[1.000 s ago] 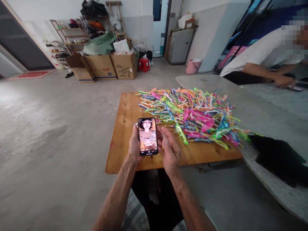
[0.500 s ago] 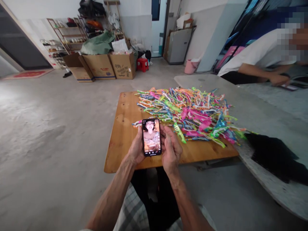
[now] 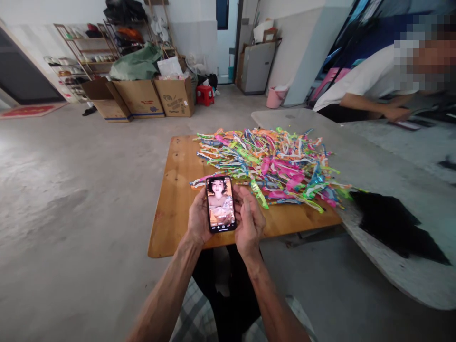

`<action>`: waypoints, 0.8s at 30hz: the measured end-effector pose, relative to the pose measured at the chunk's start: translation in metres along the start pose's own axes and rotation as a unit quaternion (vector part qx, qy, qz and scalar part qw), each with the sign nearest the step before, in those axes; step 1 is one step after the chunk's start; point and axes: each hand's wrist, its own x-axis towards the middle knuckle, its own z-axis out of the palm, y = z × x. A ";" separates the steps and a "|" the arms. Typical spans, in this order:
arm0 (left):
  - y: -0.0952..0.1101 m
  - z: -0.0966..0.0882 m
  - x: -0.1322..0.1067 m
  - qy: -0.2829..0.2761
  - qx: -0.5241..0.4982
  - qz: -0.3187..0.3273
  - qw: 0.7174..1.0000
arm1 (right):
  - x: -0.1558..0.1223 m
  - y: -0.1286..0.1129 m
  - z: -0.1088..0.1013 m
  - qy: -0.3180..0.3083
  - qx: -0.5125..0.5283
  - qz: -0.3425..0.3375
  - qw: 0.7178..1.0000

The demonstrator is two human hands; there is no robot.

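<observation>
A smartphone [image 3: 221, 204] with its lit screen facing me is held upright over the front edge of the wooden board. On the screen is a video of a person. My left hand [image 3: 199, 216] wraps the phone's left side and back. At its right side is my right hand [image 3: 250, 218], fingers curled against the phone's edge and partly behind it, thumb raised. Just beyond my hands lies a heap of thin, bright plastic pieces [image 3: 281, 161] in pink, green, orange, blue and white. One green see-through piece [image 3: 259, 194] lies near my right fingers.
The wooden tabletop [image 3: 171, 199] adjoins a grey table [image 3: 377, 161] on the right, which bears a black sheet-like thing [image 3: 399, 228]. A person in a white top [image 3: 370, 88] sits there. Cardboard boxes [image 3: 138, 97], a red stool [image 3: 205, 95] and a pink bucket [image 3: 276, 97] stand behind.
The view has shifted slightly, so everything sits a little further left. Both hands keep their place at the phone. The other person's hands have moved a little.
</observation>
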 end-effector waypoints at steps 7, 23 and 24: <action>0.000 0.001 -0.001 0.013 0.010 0.023 1.000 | -0.002 0.000 0.002 -0.005 0.007 0.012 1.000; 0.000 0.001 0.002 -0.016 0.013 0.018 1.000 | -0.005 0.001 0.000 0.000 0.001 -0.015 1.000; 0.000 0.001 0.002 -0.013 0.014 0.014 1.000 | -0.005 0.002 -0.001 -0.002 -0.006 -0.022 1.000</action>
